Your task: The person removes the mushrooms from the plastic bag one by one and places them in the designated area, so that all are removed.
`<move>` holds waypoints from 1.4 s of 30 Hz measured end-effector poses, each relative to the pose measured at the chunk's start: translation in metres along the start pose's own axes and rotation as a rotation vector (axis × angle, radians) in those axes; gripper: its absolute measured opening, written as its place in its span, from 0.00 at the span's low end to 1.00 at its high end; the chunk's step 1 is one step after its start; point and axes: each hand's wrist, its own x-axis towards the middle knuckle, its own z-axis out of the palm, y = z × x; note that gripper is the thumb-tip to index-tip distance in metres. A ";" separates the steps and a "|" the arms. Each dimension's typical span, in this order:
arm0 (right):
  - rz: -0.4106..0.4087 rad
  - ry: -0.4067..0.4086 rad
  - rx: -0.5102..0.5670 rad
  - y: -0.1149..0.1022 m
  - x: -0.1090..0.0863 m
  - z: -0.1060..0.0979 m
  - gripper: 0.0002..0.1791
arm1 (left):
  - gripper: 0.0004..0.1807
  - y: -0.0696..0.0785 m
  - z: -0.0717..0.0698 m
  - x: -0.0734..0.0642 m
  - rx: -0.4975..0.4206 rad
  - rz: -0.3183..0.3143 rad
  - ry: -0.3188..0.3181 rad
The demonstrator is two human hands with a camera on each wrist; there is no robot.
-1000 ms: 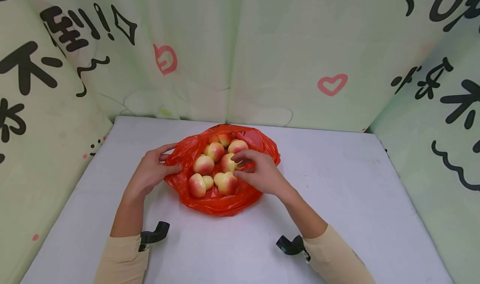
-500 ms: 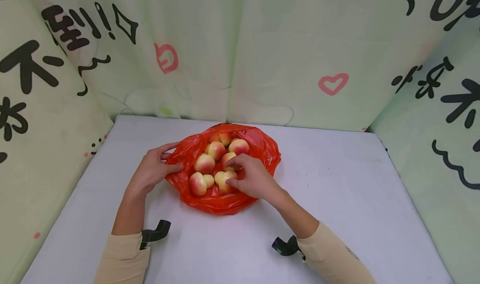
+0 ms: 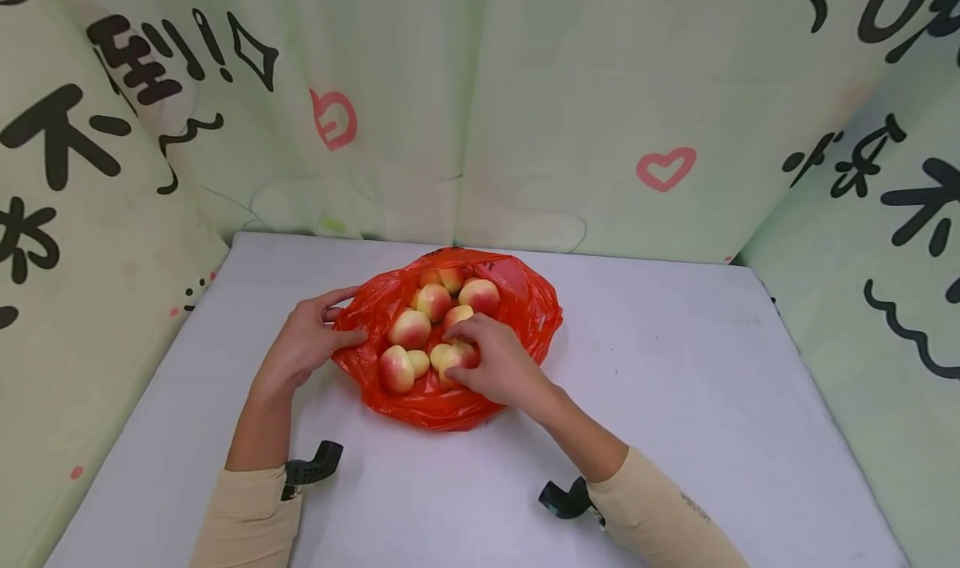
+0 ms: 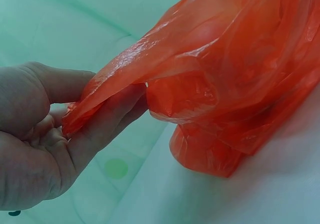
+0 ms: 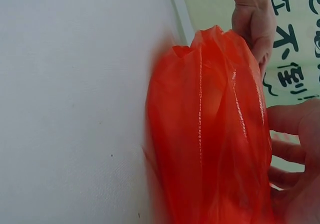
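A red plastic bag (image 3: 435,418) lies wide-mouthed on the table, with several pear-shaped fruits inside, yellow with a red blush. My left hand (image 3: 303,343) pinches the bag's left rim between thumb and fingers; the left wrist view shows the plastic (image 4: 130,68) folded between them. Inside the mouth, my right hand (image 3: 498,359) has its thumb and fingers curled round the near right fruit (image 3: 442,356). Another fruit (image 3: 397,369) sits left of it. In the right wrist view, the bag's outer wall (image 5: 210,134) hides the fruit and the fingertips.
The bag stands on a white-covered table (image 3: 675,401), nearer its back edge. A pale green printed curtain (image 3: 555,134) rises behind and at both sides. Each wrist wears a black camera mount (image 3: 566,499).
My right hand has moved left and slightly down, from above the fruits onto the near right one, and its fingers have closed round it. My left hand stays at the rim.
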 end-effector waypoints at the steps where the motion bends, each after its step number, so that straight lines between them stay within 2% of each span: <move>1: 0.001 0.000 -0.001 0.000 0.000 0.000 0.26 | 0.43 0.000 0.000 0.000 -0.002 0.000 0.000; 18: 0.015 -0.001 -0.062 -0.001 -0.004 0.009 0.27 | 0.43 -0.001 -0.001 -0.002 0.005 0.003 0.003; 42: -0.008 0.027 -0.050 0.001 -0.004 0.018 0.30 | 0.43 -0.001 -0.003 -0.002 0.001 0.015 -0.001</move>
